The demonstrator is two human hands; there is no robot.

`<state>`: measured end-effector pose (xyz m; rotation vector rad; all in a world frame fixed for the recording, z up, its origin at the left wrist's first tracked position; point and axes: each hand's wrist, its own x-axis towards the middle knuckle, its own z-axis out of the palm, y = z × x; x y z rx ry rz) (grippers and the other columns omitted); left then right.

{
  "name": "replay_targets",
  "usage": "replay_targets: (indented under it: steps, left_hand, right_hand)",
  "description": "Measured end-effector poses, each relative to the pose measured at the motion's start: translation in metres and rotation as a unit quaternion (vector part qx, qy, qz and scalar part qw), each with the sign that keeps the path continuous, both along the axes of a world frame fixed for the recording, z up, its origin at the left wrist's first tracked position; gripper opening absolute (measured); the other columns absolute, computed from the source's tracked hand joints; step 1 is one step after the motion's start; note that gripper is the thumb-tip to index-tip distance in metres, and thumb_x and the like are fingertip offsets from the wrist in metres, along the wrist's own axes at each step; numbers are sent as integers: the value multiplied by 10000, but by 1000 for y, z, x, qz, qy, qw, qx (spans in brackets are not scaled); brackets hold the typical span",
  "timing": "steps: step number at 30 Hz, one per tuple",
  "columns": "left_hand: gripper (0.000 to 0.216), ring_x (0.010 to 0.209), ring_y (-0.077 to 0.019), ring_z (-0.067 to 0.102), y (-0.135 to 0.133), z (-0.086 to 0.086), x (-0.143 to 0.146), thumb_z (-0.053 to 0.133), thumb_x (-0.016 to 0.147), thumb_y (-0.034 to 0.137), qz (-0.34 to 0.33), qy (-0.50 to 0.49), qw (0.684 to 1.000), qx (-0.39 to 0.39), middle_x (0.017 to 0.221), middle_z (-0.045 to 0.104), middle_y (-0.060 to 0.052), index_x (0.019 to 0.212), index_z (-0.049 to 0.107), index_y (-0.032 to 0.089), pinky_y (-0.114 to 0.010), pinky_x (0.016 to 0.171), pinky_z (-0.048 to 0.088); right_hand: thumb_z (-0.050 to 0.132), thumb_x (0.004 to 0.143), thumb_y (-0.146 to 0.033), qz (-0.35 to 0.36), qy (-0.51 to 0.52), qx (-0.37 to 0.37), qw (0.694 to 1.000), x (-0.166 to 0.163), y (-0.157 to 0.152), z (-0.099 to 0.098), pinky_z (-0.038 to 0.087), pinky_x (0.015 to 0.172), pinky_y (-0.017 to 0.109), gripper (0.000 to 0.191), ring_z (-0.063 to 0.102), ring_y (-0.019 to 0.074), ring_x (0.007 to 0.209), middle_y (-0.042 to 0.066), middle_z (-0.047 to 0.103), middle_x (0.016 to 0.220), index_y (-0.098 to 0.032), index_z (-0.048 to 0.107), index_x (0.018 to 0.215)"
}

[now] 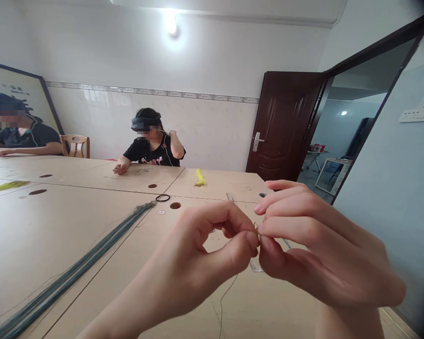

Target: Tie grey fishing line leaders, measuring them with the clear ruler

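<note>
My left hand [219, 245] and my right hand [304, 235] meet over the table, fingertips touching. Thumb and forefinger of the left hand pinch a thin cord [222, 301], whose free length hangs down toward the table's near side. A small loop of it stands up between the two hands. The right hand's thumb and forefinger are closed on the same cord near that loop, while its other fingers extend loosely. Fingertips hide the exact spot where the cord is gripped. Behind and below the hands lies a clear ruler [256, 266], partly covered by them.
A long bundle of dark blue-green cords [92, 256] runs across the table [28, 230] on the left. A black ring [163, 197], a small label [161, 212] and a yellow cord bundle [199, 178] lie farther back. Two people sit across the table.
</note>
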<state>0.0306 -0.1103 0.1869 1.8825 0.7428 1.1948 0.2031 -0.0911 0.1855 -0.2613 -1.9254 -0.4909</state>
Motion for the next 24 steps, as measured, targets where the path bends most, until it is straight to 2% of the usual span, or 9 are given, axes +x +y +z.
replay_targets:
  steps: [11,15,17,18,20,22,24]
  left_hand:
    - [175,618,-89,499,-2,3,1,545,820,156,18,-13,1000,17,624,537,40,649,562,186,-204,585,423]
    - [177,619,-86,504,0,0,-1,545,838,165,19,-13,999,30,631,541,42,664,562,191,-196,591,436]
    - [175,626,-86,519,0,-2,-2,543,856,192,30,-5,998,51,638,552,44,683,569,200,-189,587,442]
    - [175,629,-88,529,1,-4,-3,541,863,206,46,2,997,68,642,561,45,692,574,206,-187,583,444]
    - [165,637,-93,542,0,-5,-2,538,863,200,105,18,988,115,657,578,45,704,579,215,-177,549,436]
    - [149,633,-94,537,0,-6,-2,546,840,145,183,42,966,176,663,579,48,713,571,220,-163,488,405]
    - [156,620,-87,521,-1,-6,-1,559,816,97,245,67,936,243,668,573,54,721,551,221,-158,458,380]
  right_hand:
    - [632,748,-40,-13,3,-15,1000,0,-3,5,534,859,417,117,608,112,690,-7,591,687,-148,596,717]
    - [633,745,-52,-9,-1,-9,1000,0,-3,3,532,848,404,129,603,123,698,-10,611,709,-172,593,769]
    - [625,754,-68,-21,22,2,1000,2,1,1,526,803,358,121,597,128,716,-6,623,734,-179,587,781]
    - [617,773,-98,-51,33,-16,998,4,5,0,513,767,328,92,594,129,727,-5,626,749,-184,583,775]
    - [565,844,-192,-152,32,-116,981,7,18,-2,477,714,292,63,589,133,767,-2,632,794,-191,580,783]
    - [479,913,-263,-254,-20,-262,931,11,35,-7,461,680,284,169,585,129,756,-4,629,809,-185,587,809]
    - [473,931,-264,-299,-88,-362,878,13,54,-18,466,594,264,211,564,108,630,-9,609,733,-153,601,806]
